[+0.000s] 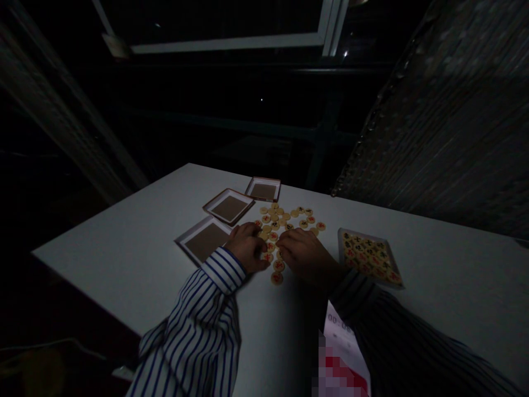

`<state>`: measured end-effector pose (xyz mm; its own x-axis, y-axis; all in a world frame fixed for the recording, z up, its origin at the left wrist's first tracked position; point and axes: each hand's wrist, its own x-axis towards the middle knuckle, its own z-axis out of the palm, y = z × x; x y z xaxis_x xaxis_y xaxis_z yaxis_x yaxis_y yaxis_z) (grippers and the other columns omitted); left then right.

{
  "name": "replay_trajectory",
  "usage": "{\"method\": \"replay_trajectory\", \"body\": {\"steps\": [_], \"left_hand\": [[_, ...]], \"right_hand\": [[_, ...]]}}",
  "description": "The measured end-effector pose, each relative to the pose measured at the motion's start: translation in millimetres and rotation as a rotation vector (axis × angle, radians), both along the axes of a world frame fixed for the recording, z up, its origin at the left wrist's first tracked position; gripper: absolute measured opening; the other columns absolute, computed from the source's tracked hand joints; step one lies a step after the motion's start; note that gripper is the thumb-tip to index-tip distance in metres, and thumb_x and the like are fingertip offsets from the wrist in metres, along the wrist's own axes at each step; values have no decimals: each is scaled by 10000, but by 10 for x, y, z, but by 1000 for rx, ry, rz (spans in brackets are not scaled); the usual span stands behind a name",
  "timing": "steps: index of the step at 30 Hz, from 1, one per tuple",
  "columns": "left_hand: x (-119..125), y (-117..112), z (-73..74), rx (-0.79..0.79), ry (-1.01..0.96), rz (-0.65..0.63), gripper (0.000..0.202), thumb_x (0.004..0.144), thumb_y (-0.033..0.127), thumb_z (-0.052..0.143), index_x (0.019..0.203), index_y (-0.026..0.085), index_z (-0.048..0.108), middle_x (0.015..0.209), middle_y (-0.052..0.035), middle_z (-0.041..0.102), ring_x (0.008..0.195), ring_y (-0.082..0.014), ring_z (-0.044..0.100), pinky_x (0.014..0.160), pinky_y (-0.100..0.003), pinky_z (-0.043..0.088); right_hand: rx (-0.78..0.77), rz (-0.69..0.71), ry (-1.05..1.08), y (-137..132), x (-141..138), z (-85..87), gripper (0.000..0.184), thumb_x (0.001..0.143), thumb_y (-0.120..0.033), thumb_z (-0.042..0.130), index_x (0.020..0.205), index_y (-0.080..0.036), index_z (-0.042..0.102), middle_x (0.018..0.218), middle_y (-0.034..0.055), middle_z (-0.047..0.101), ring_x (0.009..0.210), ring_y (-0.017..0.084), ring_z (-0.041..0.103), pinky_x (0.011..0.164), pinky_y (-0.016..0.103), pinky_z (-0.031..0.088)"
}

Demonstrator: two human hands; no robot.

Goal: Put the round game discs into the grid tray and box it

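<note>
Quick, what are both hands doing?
Left hand: curled on the round game pieces; grip cannot be told.
Right hand: palm down on the pieces; cannot be told.

On the table (124, 259), round pieces (285, 218) lie scattered in the middle, with the left hand (248, 245) and right hand (303, 253) side by side on the scatter's near edge. A near tray (204, 240), a middle tray (228, 205) and a far tray (263, 189) line up from left of the pieces to behind them. A fourth tray (340, 245), with pieces in it, sits apart to the right.
</note>
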<state>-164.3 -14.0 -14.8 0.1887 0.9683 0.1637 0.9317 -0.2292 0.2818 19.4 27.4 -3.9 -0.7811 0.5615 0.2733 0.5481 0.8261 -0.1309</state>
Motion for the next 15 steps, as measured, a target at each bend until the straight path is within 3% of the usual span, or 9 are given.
{"method": "replay_trajectory", "body": {"steps": [9, 15], "left_hand": [[11, 2, -4, -9, 18, -2, 243, 556, 383, 686, 753, 241, 692, 1161, -89, 505, 1156, -311, 398, 979, -471, 281], [-12, 26, 6, 101, -29, -28, 245, 588, 407, 650, 751, 227, 682, 1097, -79, 536, 1104, -286, 450, 965, -436, 315]], "right_hand": [[-24, 5, 4, 2, -2, -3, 222, 870, -221, 409, 929, -167, 616, 924, 67, 606, 924, 176, 494, 830, 315, 324], [13, -20, 40, -12, 2, 20, 220, 868, -224, 407, 925, -168, 612, 922, 61, 615, 894, 187, 502, 799, 327, 318]]}}
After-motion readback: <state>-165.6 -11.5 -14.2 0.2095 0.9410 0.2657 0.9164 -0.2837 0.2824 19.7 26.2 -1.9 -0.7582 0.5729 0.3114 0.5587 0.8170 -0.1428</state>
